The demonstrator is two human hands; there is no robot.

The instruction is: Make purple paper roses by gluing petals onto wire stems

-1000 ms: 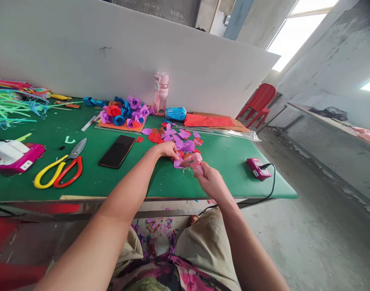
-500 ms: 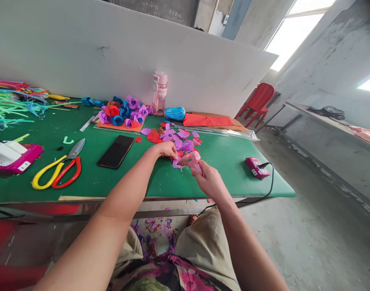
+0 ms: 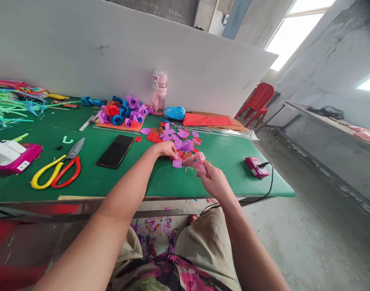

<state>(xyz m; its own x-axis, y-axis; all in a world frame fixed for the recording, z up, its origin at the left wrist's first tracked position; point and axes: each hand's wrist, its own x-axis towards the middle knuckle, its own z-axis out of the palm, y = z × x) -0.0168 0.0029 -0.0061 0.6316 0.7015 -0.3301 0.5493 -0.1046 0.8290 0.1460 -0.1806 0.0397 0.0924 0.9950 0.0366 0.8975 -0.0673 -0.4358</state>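
Near the front of the green table, my left hand (image 3: pixel 168 150) pinches a purple paper petal (image 3: pixel 177 162) by its upper edge. My right hand (image 3: pixel 212 176) is closed round the handle of a pink glue gun (image 3: pixel 198 158). The gun's nozzle points left and sits a little to the right of the petal, with a gap between them. Thin strands hang below the nozzle. Just beyond my hands lie loose purple and red petals (image 3: pixel 178 143). Finished paper flowers (image 3: pixel 118 115) are piled on an orange sheet at the back left.
The green table (image 3: pixel 136 184) also holds a black phone (image 3: pixel 115 151), scissors (image 3: pixel 57 167), a pink bottle (image 3: pixel 159 93), a blue packet (image 3: pixel 174 113), red paper (image 3: pixel 207 120) and colourful stems (image 3: pixel 15 103). A power strip (image 3: pixel 257 167) with a black cable stands on the right.
My right hand and the glue gun have moved right, away from the purple petal, which now shows more fully. My left hand has stayed almost where it was.
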